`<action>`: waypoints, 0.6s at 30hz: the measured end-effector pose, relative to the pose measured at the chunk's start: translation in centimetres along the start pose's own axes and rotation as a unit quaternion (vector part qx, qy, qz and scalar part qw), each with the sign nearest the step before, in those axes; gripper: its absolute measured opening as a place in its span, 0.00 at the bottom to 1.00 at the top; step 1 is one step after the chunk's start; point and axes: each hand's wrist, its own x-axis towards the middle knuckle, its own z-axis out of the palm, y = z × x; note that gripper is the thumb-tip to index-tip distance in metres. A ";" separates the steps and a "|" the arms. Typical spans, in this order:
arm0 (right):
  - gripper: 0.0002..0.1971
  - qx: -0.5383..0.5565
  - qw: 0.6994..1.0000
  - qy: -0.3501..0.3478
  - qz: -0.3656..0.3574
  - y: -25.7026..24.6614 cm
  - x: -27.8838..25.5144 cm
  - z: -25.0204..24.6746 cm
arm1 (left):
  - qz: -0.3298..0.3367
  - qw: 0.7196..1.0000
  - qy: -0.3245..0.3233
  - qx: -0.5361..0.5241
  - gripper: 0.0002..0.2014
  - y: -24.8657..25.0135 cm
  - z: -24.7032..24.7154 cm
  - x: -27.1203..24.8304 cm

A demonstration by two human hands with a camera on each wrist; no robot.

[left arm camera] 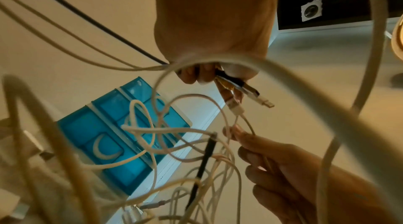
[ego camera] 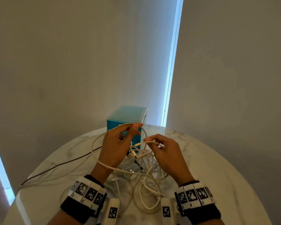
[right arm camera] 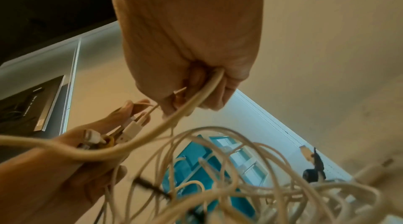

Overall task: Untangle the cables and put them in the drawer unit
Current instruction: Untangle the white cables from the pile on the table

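Note:
A tangle of white cables (ego camera: 143,172) lies on the round marble table (ego camera: 217,159), with loops hanging between my hands. My left hand (ego camera: 118,143) is raised in front of the blue drawer unit (ego camera: 126,117) and grips several cable ends (left arm camera: 244,93). One white cable (ego camera: 120,127) is looped over its fingers. My right hand (ego camera: 162,148) is curled round a thick white cable (right arm camera: 196,102) and pinches a thinner one (ego camera: 146,142). In the left wrist view the drawer unit (left arm camera: 104,141) shows behind the hanging loops.
A black cable (ego camera: 60,166) runs off the table's left edge beside thin white ones. The drawer unit stands at the table's far edge against pale blinds (ego camera: 88,62). A bright window gap (ego camera: 172,62) rises behind it.

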 end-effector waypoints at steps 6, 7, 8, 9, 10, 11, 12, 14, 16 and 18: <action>0.09 0.153 0.978 0.137 0.020 -1.2 0.4 -1.1 | -0.092 0.970 -0.213 0.073 0.08 -0.5 -1.1 -0.5; 0.10 0.153 0.978 0.138 0.029 -1.1 0.4 -1.3 | -0.108 0.959 -0.247 0.090 0.09 -0.7 -1.5 -0.6; 0.09 0.161 0.974 0.157 0.032 -1.1 0.5 -1.7 | -0.127 0.948 -0.275 0.100 0.10 -0.9 -1.8 -0.6; 0.08 0.179 0.964 0.194 0.030 -1.2 0.8 -2.3 | -0.141 0.938 -0.297 0.112 0.11 -1.0 -2.0 -0.5; 0.07 0.206 0.949 0.237 0.025 -1.4 1.0 -3.0 | -0.148 0.929 -0.312 0.131 0.12 -1.1 -2.2 -0.3; 0.08 0.232 0.935 0.267 0.019 -1.4 1.3 -3.8 | -0.150 0.923 -0.319 0.155 0.12 -1.3 -2.4 -0.2; 0.09 0.250 0.929 0.274 0.013 -1.5 1.5 -4.2 | -0.149 0.921 -0.314 0.177 0.12 -1.5 -2.5 -0.1; 0.11 0.248 0.939 0.236 0.021 -1.4 1.2 -3.8 | -0.142 0.922 -0.287 0.219 0.11 -1.7 -2.8 0.0; 0.10 0.239 0.952 0.187 0.040 -1.7 0.8 -2.8 | -0.120 0.928 -0.248 0.250 0.12 -1.9 -2.9 0.1; 0.11 0.275 0.947 0.166 0.030 -2.5 0.5 -2.6 | -0.109 0.947 -0.221 0.206 0.14 -1.8 -2.6 0.1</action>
